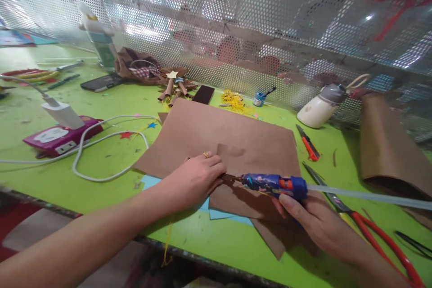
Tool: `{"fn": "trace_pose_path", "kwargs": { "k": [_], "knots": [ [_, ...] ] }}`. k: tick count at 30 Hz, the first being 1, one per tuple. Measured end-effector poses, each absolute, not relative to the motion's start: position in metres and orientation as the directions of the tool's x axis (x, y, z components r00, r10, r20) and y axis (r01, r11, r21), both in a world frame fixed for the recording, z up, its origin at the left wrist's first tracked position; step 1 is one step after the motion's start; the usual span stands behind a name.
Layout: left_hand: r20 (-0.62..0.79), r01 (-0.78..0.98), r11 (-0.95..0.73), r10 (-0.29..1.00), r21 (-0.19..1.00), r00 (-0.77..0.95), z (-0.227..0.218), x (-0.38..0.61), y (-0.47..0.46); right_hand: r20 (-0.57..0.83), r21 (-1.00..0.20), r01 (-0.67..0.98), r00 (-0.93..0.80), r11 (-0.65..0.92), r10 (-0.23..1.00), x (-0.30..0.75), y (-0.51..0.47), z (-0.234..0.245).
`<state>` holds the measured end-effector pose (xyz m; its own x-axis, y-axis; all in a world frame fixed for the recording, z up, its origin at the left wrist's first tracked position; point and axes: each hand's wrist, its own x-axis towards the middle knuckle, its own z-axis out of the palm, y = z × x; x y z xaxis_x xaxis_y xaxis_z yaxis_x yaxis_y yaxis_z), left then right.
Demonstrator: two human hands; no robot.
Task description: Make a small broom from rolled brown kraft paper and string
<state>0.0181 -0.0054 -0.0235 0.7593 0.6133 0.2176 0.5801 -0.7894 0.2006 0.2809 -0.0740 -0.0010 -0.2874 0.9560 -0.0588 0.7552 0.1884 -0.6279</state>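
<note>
Figure: gluing stage at the green worktable (101, 162), seen from my head camera. My right hand (317, 225) was closed around the body of the blue glue gun (275, 184), fingers wrapped beneath it, with a clear glue stick (371, 197) projecting from its rear towards my right. The nozzle pointed left and met a small brown piece (229, 179), which my left hand (197, 177) appeared to pinch between thumb and gathered fingertips. The heel of that hand rested on the brown kraft paper sheet (209, 135). The sheet lay flat in the middle of the table, its near edge over a scrap of light blue paper (150, 182). I judged the work to be at the point of applying glue: the sheet was spread and the piece brought to the nozzle, but no glue bead or finished joint could be made out on the sheet. Red-handled scissors (371, 229) lay just beside my right hand, and an orange utility knife (308, 144) lay beyond the sheet's right edge. Rolled brown paper tubes with a star (173, 85) stood near the perforated metal screen (236, 18), well apart from both hands.
</note>
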Motion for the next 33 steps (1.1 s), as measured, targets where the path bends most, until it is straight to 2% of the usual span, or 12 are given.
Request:
{"fn": "trace_pose_path", "kwargs": {
  "k": [8, 15, 23, 33],
  "knots": [
    [0.241, 0.581, -0.779, 0.627, 0.238, 0.741, -0.027, 0.017, -0.005, -0.045, -0.621, 0.759, -0.285, 0.196, 0.958, 0.282, -0.074, -0.004],
    [0.237, 0.575, -0.785, 0.619, 0.231, 0.749, -0.025, 0.017, -0.005, 0.034, -0.637, 0.727, -0.305, 0.256, 0.952, 0.272, -0.072, -0.002],
    [0.260, 0.575, -0.779, 0.626, 0.250, 0.735, -0.026, 0.018, -0.004, 0.038, -0.576, 0.779, -0.277, 0.248, 0.960, 0.277, -0.072, -0.007],
    [0.252, 0.578, -0.789, 0.615, 0.209, 0.747, -0.029, 0.018, -0.003, -0.012, -0.610, 0.749, -0.335, 0.258, 0.942, 0.284, -0.074, -0.005]
  ]
}}
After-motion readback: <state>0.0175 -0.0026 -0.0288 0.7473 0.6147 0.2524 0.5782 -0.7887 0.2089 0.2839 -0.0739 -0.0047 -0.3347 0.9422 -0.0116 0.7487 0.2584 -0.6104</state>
